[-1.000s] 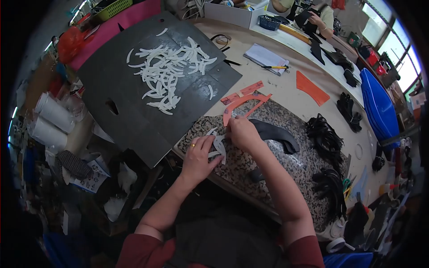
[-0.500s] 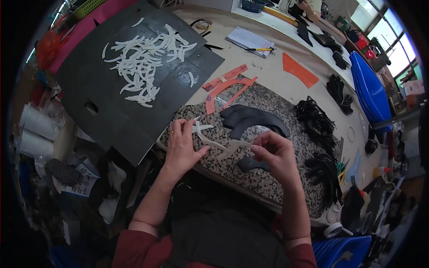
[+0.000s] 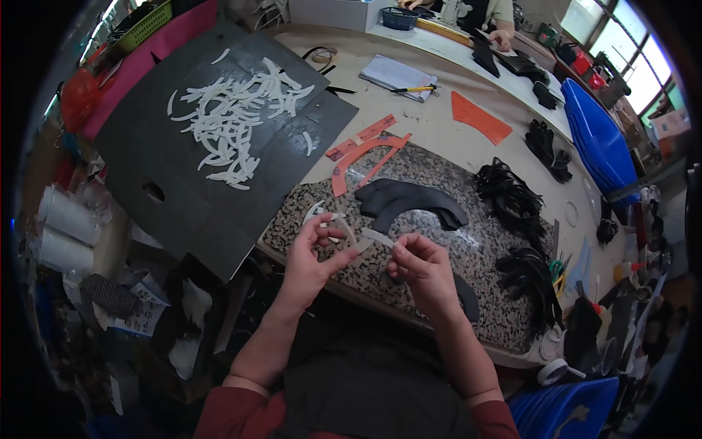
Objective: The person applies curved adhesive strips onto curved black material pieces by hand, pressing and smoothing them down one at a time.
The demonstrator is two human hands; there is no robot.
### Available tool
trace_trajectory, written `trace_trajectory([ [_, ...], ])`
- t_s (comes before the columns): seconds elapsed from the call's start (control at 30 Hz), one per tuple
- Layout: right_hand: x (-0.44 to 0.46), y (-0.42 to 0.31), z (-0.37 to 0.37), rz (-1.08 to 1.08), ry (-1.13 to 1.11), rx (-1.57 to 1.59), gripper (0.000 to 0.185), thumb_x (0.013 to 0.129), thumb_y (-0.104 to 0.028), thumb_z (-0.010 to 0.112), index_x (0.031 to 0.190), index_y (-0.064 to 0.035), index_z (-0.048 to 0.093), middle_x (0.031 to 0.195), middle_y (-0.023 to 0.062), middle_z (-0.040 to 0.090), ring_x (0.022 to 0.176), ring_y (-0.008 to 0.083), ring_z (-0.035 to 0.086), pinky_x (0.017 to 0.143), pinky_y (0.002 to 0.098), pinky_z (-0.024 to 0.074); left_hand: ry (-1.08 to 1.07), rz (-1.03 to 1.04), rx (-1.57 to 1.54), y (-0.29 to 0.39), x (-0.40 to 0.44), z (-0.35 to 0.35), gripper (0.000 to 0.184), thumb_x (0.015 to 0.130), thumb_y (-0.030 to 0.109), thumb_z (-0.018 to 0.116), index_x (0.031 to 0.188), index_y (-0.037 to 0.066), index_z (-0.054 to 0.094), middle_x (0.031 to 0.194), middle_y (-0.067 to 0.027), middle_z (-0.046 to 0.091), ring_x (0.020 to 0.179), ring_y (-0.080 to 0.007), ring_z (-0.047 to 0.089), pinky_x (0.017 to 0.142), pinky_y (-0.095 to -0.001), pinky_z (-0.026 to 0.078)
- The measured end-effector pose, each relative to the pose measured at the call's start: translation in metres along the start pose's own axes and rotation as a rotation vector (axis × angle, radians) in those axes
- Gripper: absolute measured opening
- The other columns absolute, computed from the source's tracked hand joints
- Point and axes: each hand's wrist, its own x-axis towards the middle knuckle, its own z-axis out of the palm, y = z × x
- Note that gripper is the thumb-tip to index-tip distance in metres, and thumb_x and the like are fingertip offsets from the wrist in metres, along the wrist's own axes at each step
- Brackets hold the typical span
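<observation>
Over the speckled stone slab (image 3: 292,227), my right hand (image 3: 426,274) pinches a short, curved white strip (image 3: 378,238) between thumb and fingers. My left hand (image 3: 311,256) is curled beside it, thumb and fingers closed on a thin, pale translucent strip (image 3: 349,232). The two strips come close together; I cannot tell whether they are joined. More small white strips (image 3: 314,212) lie on the slab by my left fingertips. Dark curved pieces (image 3: 409,196) lie overlapped beyond my hands. Another dark curved piece (image 3: 466,298) is partly hidden beside my right hand.
A dark board (image 3: 146,146) at left bears a pile of white strips (image 3: 227,124). Orange templates (image 3: 365,157) lie behind the slab, black strip bundles (image 3: 508,194) at right. A notebook (image 3: 395,75) with a pen is farther back. A co-worker's hand (image 3: 502,38) shows at top.
My left hand has lifted from the slab and closed on the pale strip. My right hand has moved slightly left and down with its strip. The view has shifted a little.
</observation>
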Motion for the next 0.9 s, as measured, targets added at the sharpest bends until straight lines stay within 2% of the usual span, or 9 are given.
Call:
trace_trajectory([
  [0.2, -0.011, 0.003, 0.005, -0.04, -0.05, -0.009, 0.011, 0.103, -0.013, 0.07, 0.106, -0.004, 0.066, 0.091, -0.0004, 0.066, 0.079, 0.0078, 0.065, 0.071, 0.0228, 0.0526, -0.004, 0.093, -0.133, 0.025, -0.004, 0.009, 0.071, 0.091, -0.004, 0.076, 0.151, 0.002, 0.039, 0.099, -0.0054, 0.071, 0.09, -0.0111, 0.067, 0.082, -0.0244, 0.051],
  [0.33, -0.023, -0.012, -0.011, -0.344, 0.193, -0.347, 0.01, 0.102, -0.009, 0.071, 0.106, -0.0014, 0.066, 0.085, -0.0027, 0.066, 0.074, 0.0048, 0.06, 0.066, 0.0233, 0.0497, 0.24, 0.264, 0.295, 0.023, 0.009, 0.004, 0.072, 0.092, -0.003, 0.075, 0.154, 0.004, 0.038, 0.091, -0.0032, 0.067, 0.081, -0.0105, 0.061, 0.082, -0.0269, 0.051],
  [0.4, -0.037, -0.037, -0.011, -0.353, 0.201, -0.258, 0.01, 0.101, -0.008, 0.072, 0.105, -0.0009, 0.067, 0.084, -0.0029, 0.065, 0.073, 0.0049, 0.059, 0.066, 0.023, 0.0495, 0.062, 0.153, 0.37, 0.002, 0.032, -0.02, 0.072, 0.094, -0.001, 0.073, 0.158, 0.005, 0.038, 0.096, -0.0049, 0.064, 0.088, -0.014, 0.061, 0.083, -0.0303, 0.05],
  [0.43, -0.041, -0.038, -0.015, -0.369, 0.169, -0.279, 0.008, 0.1, -0.008, 0.072, 0.102, -0.0005, 0.068, 0.084, -0.0033, 0.065, 0.073, 0.0042, 0.059, 0.067, 0.0226, 0.0496, 0.09, 0.133, 0.725, 0.012, 0.032, -0.007, 0.077, 0.092, 0.0, 0.075, 0.159, 0.006, 0.038, 0.112, -0.0104, 0.059, 0.103, -0.0221, 0.06, 0.092, -0.0378, 0.051],
  [0.53, -0.057, -0.035, -0.022, -0.606, 0.239, -0.723, 0.009, 0.095, -0.005, 0.075, 0.101, -0.0008, 0.069, 0.085, 0.0029, 0.064, 0.074, 0.0122, 0.062, 0.068, 0.0273, 0.0514, 0.238, 0.52, 1.159, -0.02, 0.048, -0.014, 0.084, 0.089, 0.003, 0.079, 0.161, 0.011, 0.037, 0.127, -0.0144, 0.051, 0.114, -0.0304, 0.055, 0.099, -0.0444, 0.048],
  [0.67, -0.077, -0.035, -0.044, -0.409, 0.26, -0.814, 0.01, 0.097, -0.01, 0.076, 0.104, -0.0028, 0.071, 0.087, 0.001, 0.064, 0.075, 0.0076, 0.063, 0.069, 0.0246, 0.0506, 0.229, 0.553, 1.202, -0.013, 0.046, -0.017, 0.036, 0.085, 0.005, 0.08, 0.119, 0.006, 0.07, 0.121, -0.014, 0.051, 0.109, -0.0329, 0.053, 0.095, -0.0468, 0.046],
  [0.7, -0.083, -0.038, -0.049, -0.329, 0.24, -0.784, 0.009, 0.097, -0.01, 0.076, 0.103, -0.0023, 0.075, 0.086, 0.0019, 0.066, 0.073, 0.0075, 0.064, 0.066, 0.0248, 0.0513, 0.183, 0.585, 1.265, -0.012, 0.047, -0.014, 0.009, 0.087, 0.006, 0.077, 0.091, 0.001, 0.071, 0.112, -0.0128, 0.053, 0.105, -0.0324, 0.052, 0.091, -0.0466, 0.045],
  [0.8, -0.087, -0.027, -0.064, -0.358, 0.31, -0.724, 0.009, 0.097, -0.008, 0.076, 0.102, -0.0013, 0.078, 0.087, 0.0033, 0.068, 0.075, 0.0068, 0.068, 0.065, 0.0248, 0.0538, 0.161, 0.592, 1.268, -0.014, 0.049, -0.017, 0.01, 0.09, 0.007, 0.074, 0.083, 0.001, 0.07, 0.107, -0.012, 0.053, 0.105, -0.0327, 0.051, 0.088, -0.0463, 0.044],
  [0.9, -0.092, -0.021, -0.073, -0.404, 0.379, -0.79, 0.009, 0.096, -0.005, 0.075, 0.102, 0.0011, 0.078, 0.088, 0.0042, 0.071, 0.076, 0.0082, 0.071, 0.067, 0.025, 0.0566, 0.207, 0.643, 1.275, 0.001, 0.038, -0.006, 0.01, 0.092, 0.006, 0.071, 0.099, 0.001, 0.066, 0.111, -0.0136, 0.054, 0.109, -0.0348, 0.053, 0.091, -0.0484, 0.044],
])
